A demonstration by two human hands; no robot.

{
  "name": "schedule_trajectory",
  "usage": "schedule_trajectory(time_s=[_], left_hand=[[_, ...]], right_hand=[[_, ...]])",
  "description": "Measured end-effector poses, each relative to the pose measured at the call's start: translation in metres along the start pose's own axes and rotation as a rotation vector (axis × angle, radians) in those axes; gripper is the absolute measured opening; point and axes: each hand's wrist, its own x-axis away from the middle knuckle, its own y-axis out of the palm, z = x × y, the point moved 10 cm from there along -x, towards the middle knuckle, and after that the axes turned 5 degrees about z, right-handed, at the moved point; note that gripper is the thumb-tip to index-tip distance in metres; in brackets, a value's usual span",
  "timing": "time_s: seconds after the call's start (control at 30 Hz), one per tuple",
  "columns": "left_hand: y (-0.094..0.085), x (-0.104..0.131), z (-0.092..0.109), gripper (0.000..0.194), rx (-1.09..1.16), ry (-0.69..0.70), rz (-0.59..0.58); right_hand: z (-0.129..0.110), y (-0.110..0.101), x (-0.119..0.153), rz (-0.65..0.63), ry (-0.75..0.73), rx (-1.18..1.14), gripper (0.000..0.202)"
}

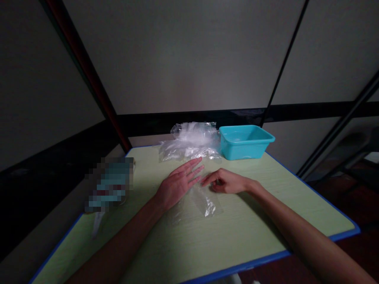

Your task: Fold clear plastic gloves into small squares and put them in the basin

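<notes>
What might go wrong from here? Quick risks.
1. The clear plastic bag barely shows against the pale tabletop, so its edge may be missed.
2. The left grip is open with fingers spread, so the bag might slide if pulled.
3. The loose pile of clear bags sits right beside the turquoise basin; a bump could shift both.

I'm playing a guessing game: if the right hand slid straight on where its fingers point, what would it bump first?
Probably the left hand: the right hand points at it, though depth is unclear and clear plastic lies close by.
</notes>
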Motion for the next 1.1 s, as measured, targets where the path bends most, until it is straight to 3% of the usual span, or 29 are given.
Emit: schedule_trajectory(time_s=[0.23,0.37,0.5,0.63,0.93,1.1], left_hand=[[0.010,0.002,-0.001,0.041,0.037,0.007,-0.071],[0.015,0.003,0.006,0.061,0.062,0.022,-0.106],[0.022,0.005,0.017,0.076,0.122,0.042,-0.141],[0.021,0.005,0.018,0.073,0.151,0.030,-0.135],[-0.001,0.003,0.024,0.066,0.158,0.049,-0.045],[0.014,0.007,0.015,0.070,0.188,-0.025,-0.145]], right_hand=[[-0.009,0.009,0.001,-0.074,0.007,0.013,0.046],[0.003,0.013,0.005,-0.130,0.106,-0.045,0.048],[0.011,0.025,0.012,-0.260,0.170,-0.273,0.060],[0.001,0.034,0.016,-0.396,0.159,-0.625,0.070],[-0.001,0.039,0.019,-0.405,0.298,-0.902,0.052],[-0.002,0.047,0.024,-0.481,0.279,-0.936,0.054]])
